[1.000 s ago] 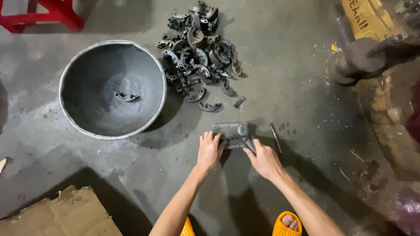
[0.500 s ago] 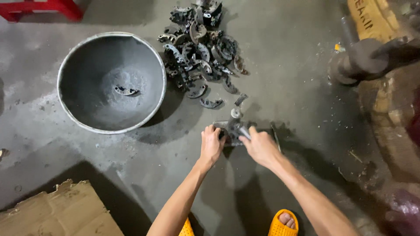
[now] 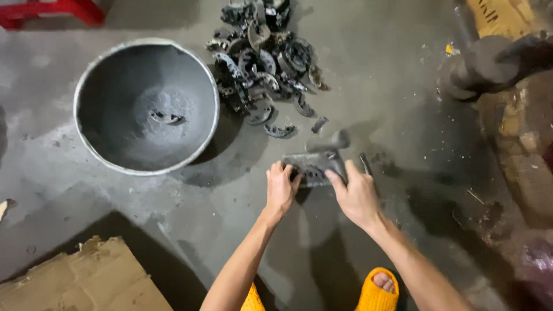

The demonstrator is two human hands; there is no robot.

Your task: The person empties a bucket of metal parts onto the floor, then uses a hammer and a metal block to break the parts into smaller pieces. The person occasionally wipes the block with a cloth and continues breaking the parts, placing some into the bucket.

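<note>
Since a second ago both hands have closed in: left hand (image 3: 281, 189) pins the grey metal block (image 3: 314, 166) to the floor while right hand (image 3: 356, 194) grips a blurred hammer-like tool (image 3: 329, 144) above it, mid-strike seemingly, needing steady aim.

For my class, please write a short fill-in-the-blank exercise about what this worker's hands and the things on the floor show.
1. Both hands, the left hand and right hand, rest on a flat metal ____ on the floor.
2. The round basin holds ____ curved part.
3. The pile of curved metal parts lies to the basin's ____.

Missing words: block; one; right
</note>
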